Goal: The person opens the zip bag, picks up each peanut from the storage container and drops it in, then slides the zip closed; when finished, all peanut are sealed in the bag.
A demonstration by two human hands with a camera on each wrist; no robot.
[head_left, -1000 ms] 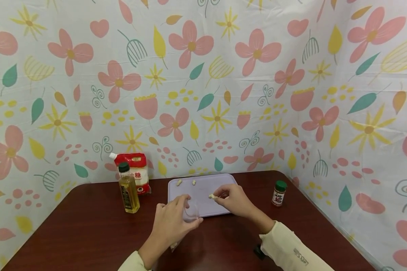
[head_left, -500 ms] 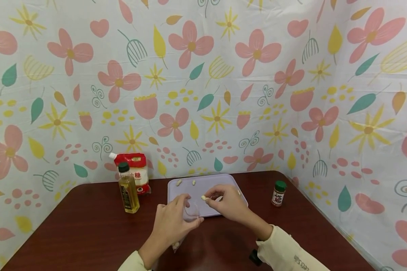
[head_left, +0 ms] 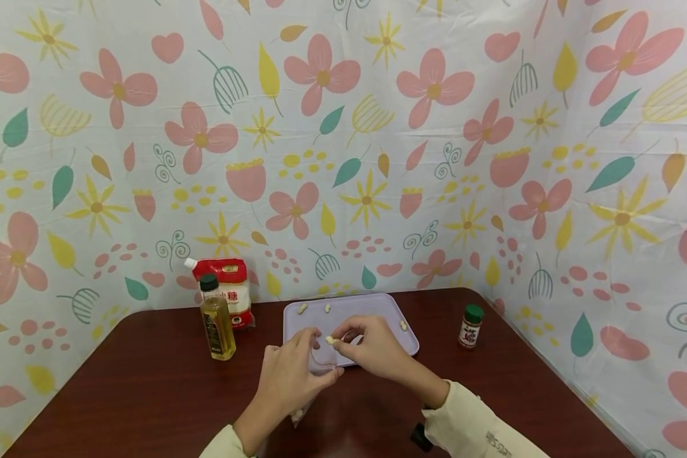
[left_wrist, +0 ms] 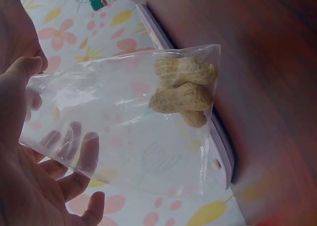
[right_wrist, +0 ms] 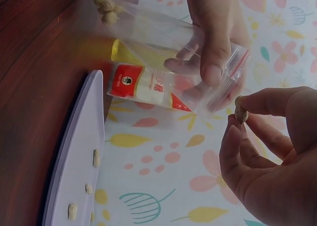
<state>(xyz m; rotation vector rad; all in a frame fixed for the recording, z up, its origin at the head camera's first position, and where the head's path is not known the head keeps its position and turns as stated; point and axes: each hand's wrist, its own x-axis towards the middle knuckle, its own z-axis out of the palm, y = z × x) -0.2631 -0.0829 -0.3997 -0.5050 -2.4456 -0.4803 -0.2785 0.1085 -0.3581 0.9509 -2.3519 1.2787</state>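
My left hand [head_left: 289, 375] holds a clear zip-top plastic bag [left_wrist: 119, 107] by its mouth, thumb on one side and fingers on the other. Several unshelled peanuts [left_wrist: 183, 94] lie in the bag's bottom corner, which hangs down toward the table. Between thumb and fingertips, my right hand [head_left: 372, 350] pinches one peanut [right_wrist: 241, 110]. In the right wrist view that peanut is close to the bag's mouth, just beyond the red zip line. Behind both hands lies a pale purple tray [head_left: 372, 304], with peanuts near its back left and one peanut [head_left: 403, 325] at its right side.
On the left of the dark red table [head_left: 149, 381] stands an oil bottle [head_left: 217, 327] with a dark green cap, in front of a red and white sugar pouch [head_left: 237, 296]. A green-lidded seasoning jar [head_left: 471, 327] stands at the right. A flower-patterned cloth hangs behind.
My right hand has carried the peanut left from over the tray toward the bag's mouth, uncovering the peanut at the tray's right side. The left hand and bag have stayed nearly in place.
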